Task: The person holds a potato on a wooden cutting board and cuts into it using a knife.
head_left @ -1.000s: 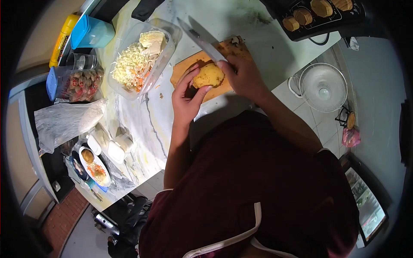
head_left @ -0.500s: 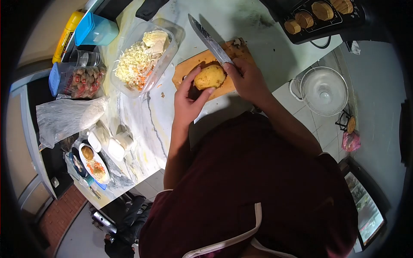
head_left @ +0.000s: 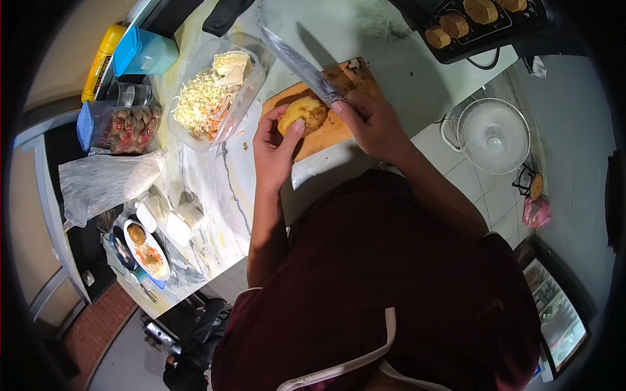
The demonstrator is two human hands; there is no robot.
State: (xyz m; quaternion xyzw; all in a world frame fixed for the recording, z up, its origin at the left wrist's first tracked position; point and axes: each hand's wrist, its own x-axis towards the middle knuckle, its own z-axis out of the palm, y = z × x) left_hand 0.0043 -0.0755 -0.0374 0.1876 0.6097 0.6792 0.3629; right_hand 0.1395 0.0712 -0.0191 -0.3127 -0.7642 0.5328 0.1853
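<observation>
Marbled counter (head_left: pixel 218 186), left hand (head_left: pixel 272 151) cupped around potato (head_left: pixel 308 115), right hand (head_left: pixel 373 127) around knife (head_left: pixel 295 62).

At one cutting board (head_left: pixel 329 135), one knife (head_left: pixel 297 62) and one potato (head_left: pixel 308 114) are showing. Left of the board, two white-lidded containers (head_left: pixel 178 228) are standing.

Ahead of me spreads the bench (head_left: pixel 225 218), pale marble veined in grey and yellow, its left part brightly lit and its upper right dulled by shade. Past its edge on my right I see light floor tiles (head_left: pixel 503 205) with thin joints, then a smooth grey surface (head_left: pixel 577 150) that I cannot place as wall or floor. Nearer me on that side is a dark-framed pane (head_left: pixel 553 313), glowing whitish green. Far left are beige panels (head_left: pixel 25 202) in grey frames, with a red brick pattern (head_left: pixel 91 335) closer to me.
</observation>
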